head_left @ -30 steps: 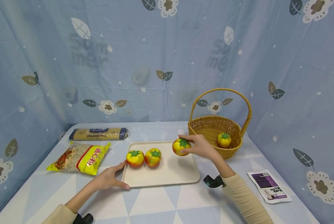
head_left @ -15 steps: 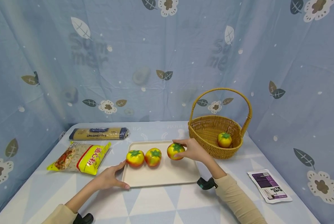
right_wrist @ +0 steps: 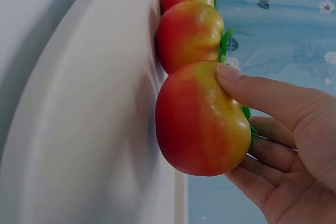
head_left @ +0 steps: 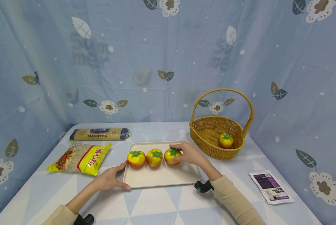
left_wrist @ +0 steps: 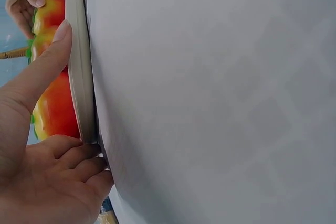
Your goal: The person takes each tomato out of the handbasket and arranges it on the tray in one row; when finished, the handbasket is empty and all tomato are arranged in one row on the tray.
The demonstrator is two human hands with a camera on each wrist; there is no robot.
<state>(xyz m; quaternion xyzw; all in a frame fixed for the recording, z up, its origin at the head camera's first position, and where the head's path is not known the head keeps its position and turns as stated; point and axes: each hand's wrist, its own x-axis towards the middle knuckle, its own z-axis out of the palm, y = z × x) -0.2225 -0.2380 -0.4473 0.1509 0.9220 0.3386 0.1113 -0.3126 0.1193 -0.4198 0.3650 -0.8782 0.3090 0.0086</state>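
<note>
Two yellow-red tomatoes with green tops, the left tomato [head_left: 136, 159] and the middle tomato [head_left: 154, 157], sit side by side on a cream tray [head_left: 159, 179]. My right hand [head_left: 189, 153] holds a third, the right tomato [head_left: 170, 154], between thumb and fingers beside the middle one. In the right wrist view this held tomato [right_wrist: 202, 121] is at or just above the tray surface; contact is hard to tell. At the tray's left front corner, my left hand [head_left: 109, 179] grips the edge. Its thumb [left_wrist: 44, 66] lies along the rim, with the fingers bent at the side.
A wicker basket [head_left: 204, 140] with a tall handle stands back right, another tomato [head_left: 226, 141] inside. Left of the tray lie a spaghetti pack [head_left: 99, 134] and a yellow pasta bag [head_left: 82, 158]. A purple-white pouch [head_left: 270, 187] lies far right.
My right hand has carried its tomato left and down, from over the tray's right side to beside the middle tomato. My left hand has stayed at the tray corner.
</note>
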